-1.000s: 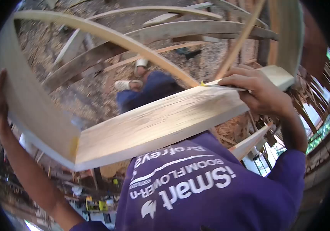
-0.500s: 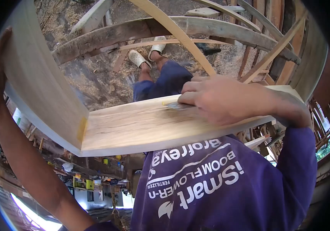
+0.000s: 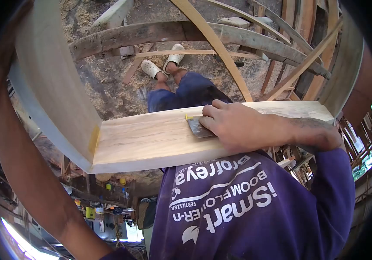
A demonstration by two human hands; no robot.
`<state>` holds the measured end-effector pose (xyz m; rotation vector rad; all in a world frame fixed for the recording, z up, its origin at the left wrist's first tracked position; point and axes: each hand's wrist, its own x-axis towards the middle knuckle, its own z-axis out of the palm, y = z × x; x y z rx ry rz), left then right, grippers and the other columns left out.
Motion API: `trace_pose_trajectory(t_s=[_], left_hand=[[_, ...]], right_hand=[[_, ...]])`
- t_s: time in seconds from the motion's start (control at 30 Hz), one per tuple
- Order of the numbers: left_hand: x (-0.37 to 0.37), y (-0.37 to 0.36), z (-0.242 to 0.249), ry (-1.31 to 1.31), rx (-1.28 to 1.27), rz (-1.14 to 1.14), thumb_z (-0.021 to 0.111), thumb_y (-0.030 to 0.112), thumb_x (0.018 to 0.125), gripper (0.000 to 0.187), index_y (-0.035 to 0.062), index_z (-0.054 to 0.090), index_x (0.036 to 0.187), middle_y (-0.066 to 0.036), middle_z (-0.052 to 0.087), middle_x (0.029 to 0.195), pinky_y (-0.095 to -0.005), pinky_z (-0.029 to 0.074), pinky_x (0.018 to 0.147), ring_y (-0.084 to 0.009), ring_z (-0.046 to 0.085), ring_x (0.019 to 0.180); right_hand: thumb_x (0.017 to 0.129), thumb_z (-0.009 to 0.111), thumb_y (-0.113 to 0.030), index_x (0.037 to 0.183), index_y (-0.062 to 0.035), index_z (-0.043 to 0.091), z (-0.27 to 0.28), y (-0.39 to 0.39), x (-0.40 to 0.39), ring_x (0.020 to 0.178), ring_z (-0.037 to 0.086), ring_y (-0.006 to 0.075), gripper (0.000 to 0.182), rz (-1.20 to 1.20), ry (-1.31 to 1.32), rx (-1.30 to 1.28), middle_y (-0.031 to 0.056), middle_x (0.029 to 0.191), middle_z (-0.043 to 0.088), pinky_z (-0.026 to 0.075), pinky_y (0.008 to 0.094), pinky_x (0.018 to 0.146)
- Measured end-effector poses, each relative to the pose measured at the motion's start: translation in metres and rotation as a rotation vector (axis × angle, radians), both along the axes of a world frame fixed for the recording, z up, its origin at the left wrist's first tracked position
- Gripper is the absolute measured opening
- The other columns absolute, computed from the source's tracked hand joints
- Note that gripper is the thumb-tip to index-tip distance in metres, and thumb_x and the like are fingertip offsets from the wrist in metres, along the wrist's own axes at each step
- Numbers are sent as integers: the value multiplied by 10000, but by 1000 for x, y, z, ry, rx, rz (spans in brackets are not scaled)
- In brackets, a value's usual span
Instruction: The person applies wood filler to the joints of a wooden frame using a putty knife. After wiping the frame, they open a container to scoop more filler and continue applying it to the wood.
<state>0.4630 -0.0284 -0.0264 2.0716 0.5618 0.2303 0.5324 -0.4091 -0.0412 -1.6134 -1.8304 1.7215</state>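
My right hand (image 3: 233,125) is closed on a flat grey metal scraper (image 3: 199,128), with a dab of yellow putty (image 3: 187,116) at its far corner. The blade lies against the pale inner face of a curved wooden board (image 3: 142,136). At that board's left end, a yellow putty strip (image 3: 94,139) runs down the corner joint with a second, upright curved board (image 3: 51,65). Up at the dark left edge, my left hand (image 3: 12,37) is beside the outer side of the upright board; its fingers are blurred and hidden.
A long thin wooden strip (image 3: 214,41) slants down to the board's back edge. Weathered curved timbers (image 3: 151,34) lie beyond it over shaving-covered ground (image 3: 103,86). Another curved board (image 3: 344,73) rises at the right. My feet in pale clogs (image 3: 151,68) stand below.
The scraper has tilted so more of its flat face shows, and my right hand has shifted slightly. The view has moved a little, and my left hand is further toward the top edge.
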Motion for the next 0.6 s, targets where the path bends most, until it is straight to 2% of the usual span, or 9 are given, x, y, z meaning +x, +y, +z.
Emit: trace_pose_trajectory(t_s=[0.07,0.13,0.27,0.33,0.37,0.43,0.47,0.53,0.6], left_hand=[[1,0,-3,-10,183,78,726,1,788,816,65,242,1442,-177,426,1283,-361,592,854,-280,540,1049],[1,80,-47,-393,449,-496,693,1,828,729,62,266,1415,-170,490,1203,-292,580,834,-235,558,1002],[-8,121,-82,-385,455,-526,666,48,869,489,39,437,1300,-167,554,1113,-332,562,899,-209,566,996],[-16,54,-34,214,-188,311,632,56,892,401,53,492,1267,-178,583,1086,-353,565,896,-188,585,945],[-17,58,-36,207,-194,310,632,56,892,401,53,492,1267,-178,583,1086,-353,565,896,-188,585,945],[-28,80,-44,353,68,237,610,271,886,451,111,540,1302,-152,602,1171,-346,516,935,-213,600,1016],[-32,94,-48,424,201,194,599,378,883,499,140,564,1320,-139,611,1214,-343,491,954,-225,608,1052],[-30,105,-52,558,474,101,575,593,877,620,199,611,1355,-114,629,1300,-336,441,993,-250,624,1123],[-35,103,-61,540,495,149,555,598,885,615,195,619,1347,-112,638,1287,-315,442,982,-238,622,1124]], right_hand=[[752,631,-117,1122,56,585,2,4,1,1012,579,319,412,22,63,-42,146,1045,585,525,400,823],[749,633,-110,1136,35,589,13,8,6,1017,579,312,415,15,94,-61,136,1046,582,525,404,820],[740,604,-56,1159,-19,614,35,4,25,1072,579,295,421,5,169,-198,128,1074,602,518,425,838],[736,580,-31,1136,-20,632,33,-6,45,1078,582,306,404,-33,131,-208,140,1079,619,514,433,853],[731,557,-6,1113,-22,650,31,-8,54,1085,586,318,393,-70,98,-222,151,1085,637,510,440,867],[748,518,-46,1058,4,681,23,-3,72,947,647,384,354,-183,-51,-208,223,970,678,531,442,820],[757,510,-81,943,68,675,18,-4,77,806,653,444,290,-242,-49,-436,286,827,657,526,485,757],[760,512,-104,890,91,665,10,-10,76,757,651,455,280,-177,-68,-561,299,776,641,520,503,729],[756,519,-170,757,140,633,-6,-15,68,692,654,457,331,-55,-40,-591,324,712,619,513,511,666]])
